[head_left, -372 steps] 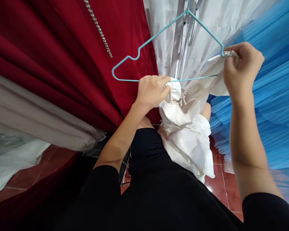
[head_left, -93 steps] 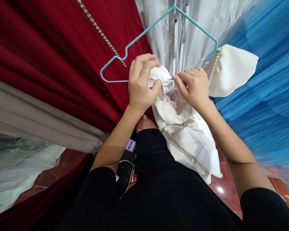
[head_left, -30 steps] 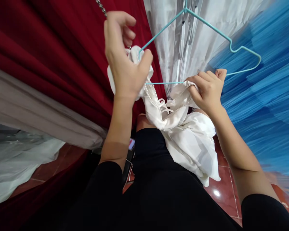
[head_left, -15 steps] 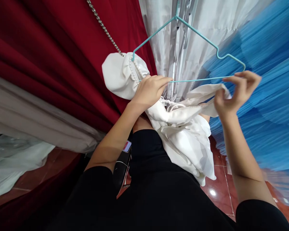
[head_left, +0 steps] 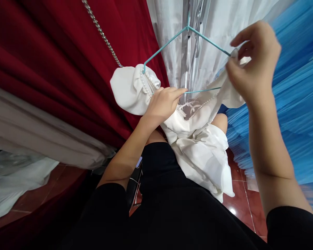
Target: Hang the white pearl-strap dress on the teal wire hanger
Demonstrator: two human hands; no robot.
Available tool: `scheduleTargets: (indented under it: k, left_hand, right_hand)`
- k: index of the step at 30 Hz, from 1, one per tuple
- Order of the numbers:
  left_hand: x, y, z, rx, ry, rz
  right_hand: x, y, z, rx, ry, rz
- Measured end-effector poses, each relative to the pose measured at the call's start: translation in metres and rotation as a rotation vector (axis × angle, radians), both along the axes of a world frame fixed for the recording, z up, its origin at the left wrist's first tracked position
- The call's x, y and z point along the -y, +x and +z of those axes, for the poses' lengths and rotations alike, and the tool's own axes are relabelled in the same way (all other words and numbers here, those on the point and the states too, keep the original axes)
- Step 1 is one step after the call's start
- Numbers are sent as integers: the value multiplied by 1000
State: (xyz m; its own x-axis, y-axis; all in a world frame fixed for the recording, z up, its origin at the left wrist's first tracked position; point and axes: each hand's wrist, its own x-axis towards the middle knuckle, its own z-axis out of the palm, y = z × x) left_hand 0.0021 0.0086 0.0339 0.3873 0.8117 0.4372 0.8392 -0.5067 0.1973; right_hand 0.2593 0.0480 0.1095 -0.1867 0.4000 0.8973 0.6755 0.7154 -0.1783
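Observation:
A white dress with pearl trim along its neckline drapes over my lap. Its left puffed sleeve hangs on one end of a light-blue wire hanger. My left hand is closed around the hanger's bottom bar and the dress fabric beside that sleeve. At the hanger's other end, my right hand pinches the white fabric of the other sleeve or strap, drawn up over the hanger's shoulder. That end of the hanger is covered by the cloth and my fingers.
Dark red cloth hangs at left, with a beaded chain in front. Blue tulle hangs at right. Behind the hanger are white fabric and a metal post. Red floor tiles show below.
My right hand has risen from the hanger's lower right corner, pulling the dress fabric up over that end. My left hand keeps its hold; the hanger sits slightly lower in view.

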Motion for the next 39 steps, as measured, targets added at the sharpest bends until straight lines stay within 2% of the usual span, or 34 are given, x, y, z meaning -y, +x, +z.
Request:
scheduleTargets:
  k: [3, 4, 6, 9, 12, 15, 19, 22, 24, 27, 29, 30, 33, 35, 37, 39]
  left_hand:
    - [-1, -1, -5, 3, 41, 26]
    - [-1, -1, -8, 21, 60, 32]
    - [0, 0, -13, 79, 98, 28]
    - [5, -3, -19, 215, 183, 5]
    - [5, -19, -17, 363, 359, 106]
    - [-3, -45, -3, 428, 423, 183]
    - [-12, -72, 27, 527, 357, 116]
    - [-12, -86, 45, 646, 566, 100]
    - [-10, -100, 48, 686, 724, 110]
    - [-6, -123, 34, 604, 725, 292]
    - [-1, -131, 12, 511, 565, 402]
    - [3, -130, 0, 496, 477, 418]
    - [16, -113, -35, 501, 249, 336]
    - [26, -92, -47, 441, 191, 220]
    - [34, -70, -48, 331, 205, 82]
    - [39, -49, -38, 240, 265, 17]
  right_hand:
    - [10, -33, -15, 95, 45, 87]
    - [13, -43, -24, 138, 17, 99]
    - [16, -57, -47, 248, -143, 93]
    - [10, -65, -83, 344, -315, -27]
    - [4, -62, -105, 334, -280, -132]
    - [5, -58, -109, 294, -244, -116]
    - [11, -64, -105, 265, -246, -71]
    - [12, -71, -104, 237, -238, -50]
    - [12, -73, -104, 218, -232, -49]
    - [11, -71, -106, 204, -222, -48]
    - [11, -69, -106, 202, -225, -39]
    - [11, -68, -107, 201, -234, -34]
    - [10, -69, -107, 201, -278, -20]
    - [11, -71, -107, 196, -289, -23]
    - [12, -72, -106, 192, -282, -25]
    - [17, -72, -103, 189, -272, -16]
